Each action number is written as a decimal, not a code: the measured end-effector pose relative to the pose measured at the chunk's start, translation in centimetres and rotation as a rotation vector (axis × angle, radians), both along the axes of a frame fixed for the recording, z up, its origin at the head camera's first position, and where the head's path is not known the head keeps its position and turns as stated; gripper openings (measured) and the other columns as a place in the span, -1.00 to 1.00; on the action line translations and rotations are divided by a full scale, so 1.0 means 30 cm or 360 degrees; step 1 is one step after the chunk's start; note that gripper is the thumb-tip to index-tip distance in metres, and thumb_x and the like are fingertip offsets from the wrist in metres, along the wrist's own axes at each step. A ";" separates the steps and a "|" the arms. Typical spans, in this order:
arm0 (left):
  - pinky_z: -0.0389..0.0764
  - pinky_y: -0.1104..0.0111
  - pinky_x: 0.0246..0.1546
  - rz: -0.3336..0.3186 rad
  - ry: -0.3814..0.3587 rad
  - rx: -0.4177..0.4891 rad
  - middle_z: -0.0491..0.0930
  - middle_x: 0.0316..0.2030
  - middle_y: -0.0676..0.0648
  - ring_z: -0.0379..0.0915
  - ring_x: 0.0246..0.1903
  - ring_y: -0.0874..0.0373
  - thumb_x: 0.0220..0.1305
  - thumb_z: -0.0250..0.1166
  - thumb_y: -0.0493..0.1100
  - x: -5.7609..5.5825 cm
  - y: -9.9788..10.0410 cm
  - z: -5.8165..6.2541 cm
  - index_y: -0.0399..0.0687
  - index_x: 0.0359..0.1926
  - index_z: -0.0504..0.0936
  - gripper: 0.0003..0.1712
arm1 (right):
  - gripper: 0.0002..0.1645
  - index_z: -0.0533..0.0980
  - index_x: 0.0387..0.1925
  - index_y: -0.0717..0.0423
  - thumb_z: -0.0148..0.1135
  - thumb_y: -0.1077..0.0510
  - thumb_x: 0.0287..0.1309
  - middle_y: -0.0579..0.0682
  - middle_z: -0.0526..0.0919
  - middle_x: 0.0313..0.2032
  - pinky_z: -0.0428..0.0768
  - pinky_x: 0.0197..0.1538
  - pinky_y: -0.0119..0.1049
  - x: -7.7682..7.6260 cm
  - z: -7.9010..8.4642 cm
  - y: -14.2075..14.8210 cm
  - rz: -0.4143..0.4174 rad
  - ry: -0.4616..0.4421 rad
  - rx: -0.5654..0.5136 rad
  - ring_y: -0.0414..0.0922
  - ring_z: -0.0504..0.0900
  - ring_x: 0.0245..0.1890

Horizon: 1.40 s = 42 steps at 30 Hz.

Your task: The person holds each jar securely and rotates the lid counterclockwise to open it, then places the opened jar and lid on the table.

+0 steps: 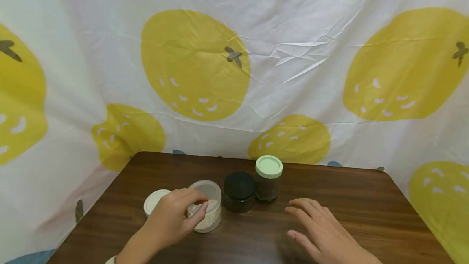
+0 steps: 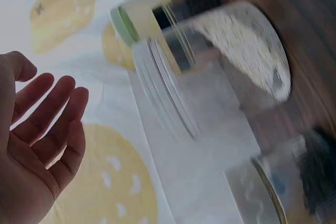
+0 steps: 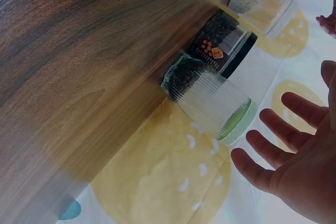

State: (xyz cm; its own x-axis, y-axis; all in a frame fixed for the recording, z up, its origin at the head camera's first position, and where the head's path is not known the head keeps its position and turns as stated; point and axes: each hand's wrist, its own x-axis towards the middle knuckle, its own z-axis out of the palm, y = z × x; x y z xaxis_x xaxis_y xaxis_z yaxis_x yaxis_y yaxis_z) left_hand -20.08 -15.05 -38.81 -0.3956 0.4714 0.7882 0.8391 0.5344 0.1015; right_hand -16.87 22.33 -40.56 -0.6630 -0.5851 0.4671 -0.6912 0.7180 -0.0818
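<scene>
A brown wooden table [image 1: 366, 211] with a dark grain is seen, and its far corners are rounded. Behind it and at both sides, a white cloth [image 1: 293, 52] printed with big yellow fruit shapes is hung like a wall, and it is creased in places. A clear open jar [image 1: 209, 205] with pale grains in the bottom is stood near the front left of the table. The jar is touched at its rim and side by the left hand [image 1: 176, 215], with fingers curled over it. A white lid [image 1: 154, 201] is laid flat just to the left of the jar. A black-lidded jar [image 1: 239, 190] and a green-lidded jar [image 1: 268, 176] are stood close together to the right. The right hand [image 1: 322, 231] is held open over the table, fingers spread, with nothing in it.
</scene>
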 end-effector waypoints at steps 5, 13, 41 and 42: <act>0.63 0.20 -0.42 0.0201 -0.0065 -0.0030 0.73 -0.42 0.11 0.52 -0.43 0.28 0.12 0.35 -0.20 -0.019 -0.063 0.008 -0.01 -0.37 0.72 -0.96 | -0.56 0.53 0.14 -0.01 0.20 -0.11 0.32 -0.07 0.50 0.16 0.57 -0.15 0.05 -0.003 -0.001 0.013 0.0026 0.0018 0.0005 -0.08 0.39 0.17; 0.32 -0.39 -0.03 0.0591 -0.0310 -0.0061 0.67 -0.06 -0.13 0.43 0.03 -0.16 0.05 0.48 -0.05 -0.041 -0.183 0.007 -0.03 -0.15 0.72 -0.68 | -0.56 0.54 0.13 -0.04 0.23 -0.10 0.30 -0.12 0.49 0.17 0.58 -0.12 0.01 -0.002 -0.003 0.032 0.0001 0.0003 -0.0026 -0.13 0.39 0.17; 0.57 -0.20 -0.08 0.0622 -0.1487 -0.0186 0.52 0.09 -0.54 0.52 -0.03 -0.28 -0.29 0.63 0.23 -0.109 -0.392 -0.203 -0.26 0.49 -0.03 0.46 | -0.59 0.56 0.10 -0.04 0.25 -0.09 0.29 -0.16 0.52 0.15 0.62 -0.01 -0.01 0.005 -0.011 0.069 -0.0072 0.0023 -0.0046 -0.17 0.43 0.14; 0.58 -0.20 -0.08 0.0622 -0.1494 -0.0179 0.51 0.09 -0.54 0.52 -0.03 -0.29 -0.29 0.63 0.22 -0.110 -0.395 -0.207 -0.27 0.49 -0.01 0.46 | -0.59 0.56 0.10 -0.05 0.25 -0.09 0.29 -0.16 0.52 0.15 0.62 -0.02 -0.02 0.006 -0.011 0.070 -0.0077 0.0016 -0.0045 -0.18 0.43 0.14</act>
